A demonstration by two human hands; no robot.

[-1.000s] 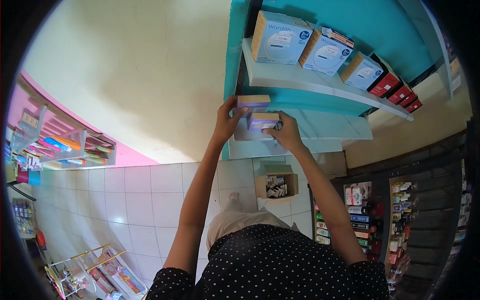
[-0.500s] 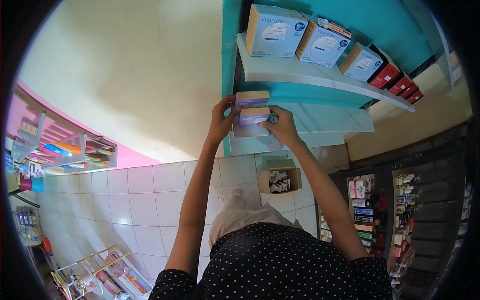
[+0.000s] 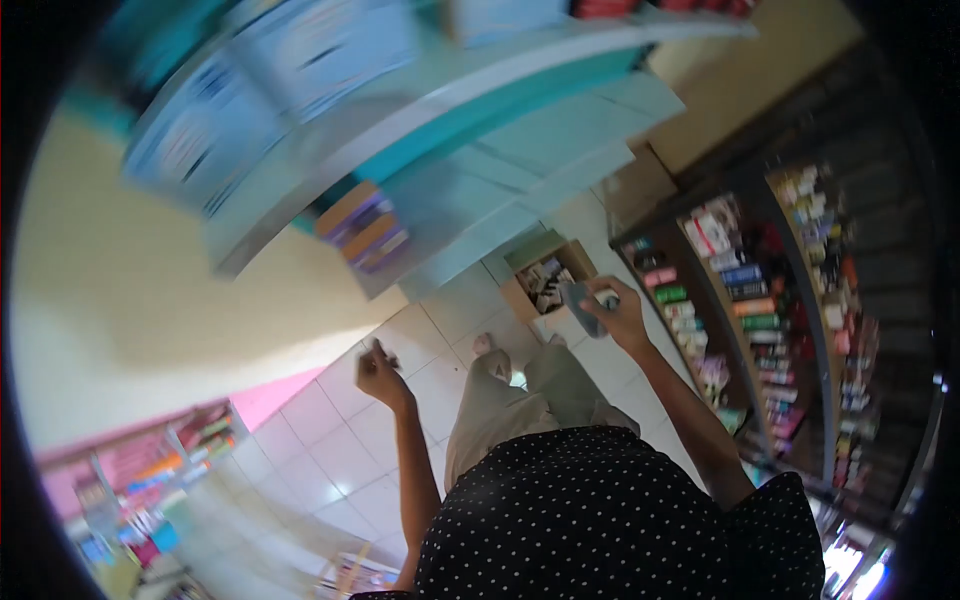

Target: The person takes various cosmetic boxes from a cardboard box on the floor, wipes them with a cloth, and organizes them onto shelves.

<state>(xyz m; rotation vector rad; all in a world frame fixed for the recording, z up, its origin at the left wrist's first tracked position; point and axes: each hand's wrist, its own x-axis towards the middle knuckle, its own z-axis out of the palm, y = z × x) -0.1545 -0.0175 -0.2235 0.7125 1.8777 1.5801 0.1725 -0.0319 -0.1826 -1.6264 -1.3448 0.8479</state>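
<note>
My right hand [image 3: 618, 315] is closed around a limp grey cloth [image 3: 583, 310] that hangs from the fingers, above the floor near an open cardboard box [image 3: 520, 298]. My left hand [image 3: 382, 378] is held over the floor tiles with its fingers curled in, and I see nothing in it. Two small purple-and-orange boxes [image 3: 347, 215] stand side by side at the left end of the lower shelf [image 3: 450, 205], with both hands away from them. Motion blurs the boxes and the shelves.
Light-blue boxes [image 3: 325, 50] and red boxes [image 3: 605, 8] stand on the upper shelf [image 3: 400, 115]. Small packets fill the cardboard box. At right is a dark rack [image 3: 745, 300] of bottles and cartons; a pink-backed display [image 3: 150, 465] is at lower left.
Both hands have left the purple-and-orange boxes and drawn back towards my body. The right hand carries the grey cloth. My view has swung, so the shelves appear tilted and further left.
</note>
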